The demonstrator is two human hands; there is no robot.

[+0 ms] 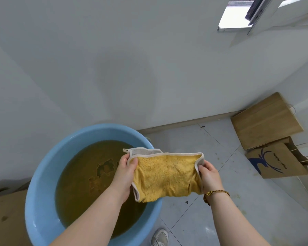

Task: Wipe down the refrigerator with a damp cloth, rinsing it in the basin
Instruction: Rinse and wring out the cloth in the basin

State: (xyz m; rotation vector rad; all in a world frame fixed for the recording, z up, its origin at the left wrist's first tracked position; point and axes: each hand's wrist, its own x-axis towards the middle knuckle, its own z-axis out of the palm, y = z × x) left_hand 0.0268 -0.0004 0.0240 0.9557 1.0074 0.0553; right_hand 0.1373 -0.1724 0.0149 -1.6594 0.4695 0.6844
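A yellow terry cloth [164,176] with a pale border is stretched between both hands, above the right rim of a blue plastic basin [41,183]. My left hand [125,172] pinches its left edge and my right hand [209,175] pinches its right edge. The basin holds murky brown water [82,178]. A large pale grey surface [96,68] rises behind the basin; whether it is the refrigerator or a wall I cannot tell.
Two brown paper bags [267,121] [281,160] lie on the tiled floor [229,219] at the right by the wall. A brown cardboard surface [5,219] sits left of the basin. A white shoe [159,237] shows at the bottom.
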